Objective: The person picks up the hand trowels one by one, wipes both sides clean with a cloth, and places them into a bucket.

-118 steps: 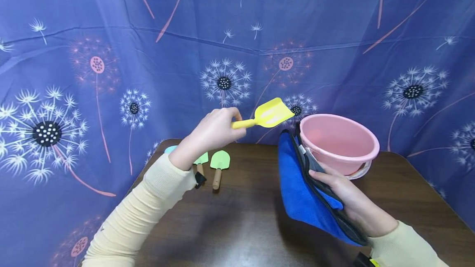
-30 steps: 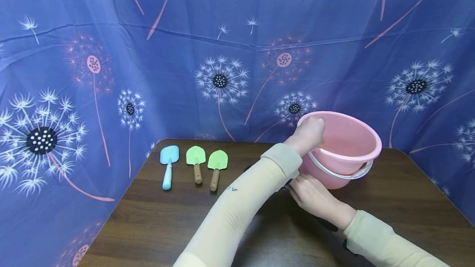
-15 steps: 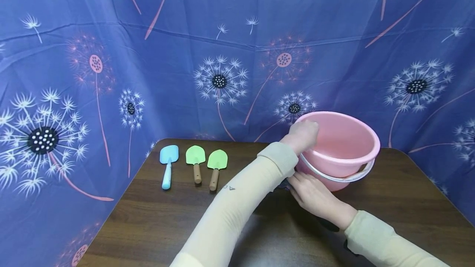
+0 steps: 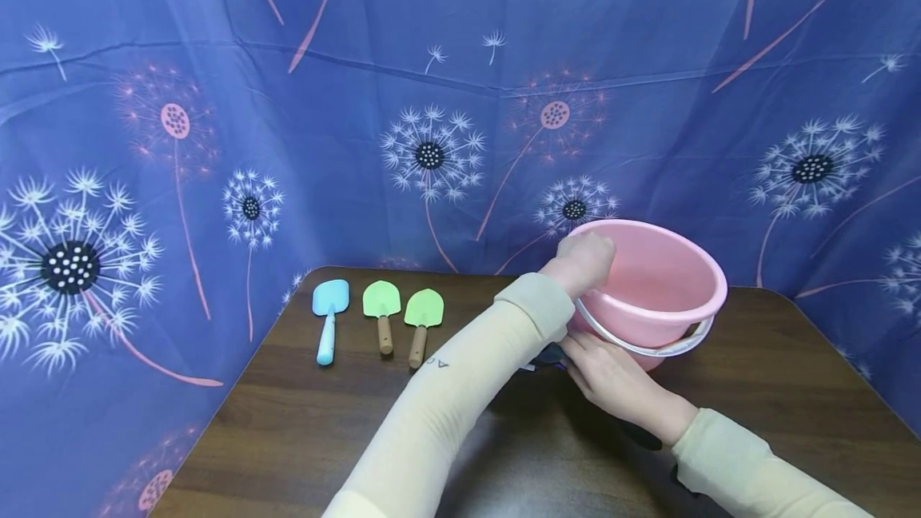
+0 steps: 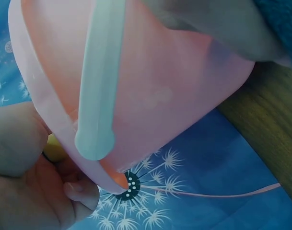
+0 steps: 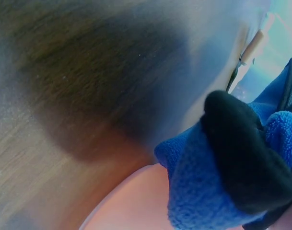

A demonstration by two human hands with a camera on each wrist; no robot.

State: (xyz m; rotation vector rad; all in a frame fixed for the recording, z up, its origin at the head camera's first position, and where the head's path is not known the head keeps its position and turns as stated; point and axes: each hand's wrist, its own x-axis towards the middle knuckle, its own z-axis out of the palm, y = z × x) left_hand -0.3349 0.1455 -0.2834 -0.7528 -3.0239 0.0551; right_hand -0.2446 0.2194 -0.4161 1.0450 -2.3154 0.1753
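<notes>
At the round pink plastic bucket I see the left hand gripping, apparently, a yellow handle; the right hand beside it clutches blue-and-black fleece cloth.

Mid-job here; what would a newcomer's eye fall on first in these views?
Probably the pink bucket at the right of the table, with the left hand at its rim, curled round something yellow, and the right hand holding a bunched blue cloth against its outer side. Next might come the blue shovel and two green shovels lined up at the table's left, in front of the dandelion-patterned backdrop.
</notes>
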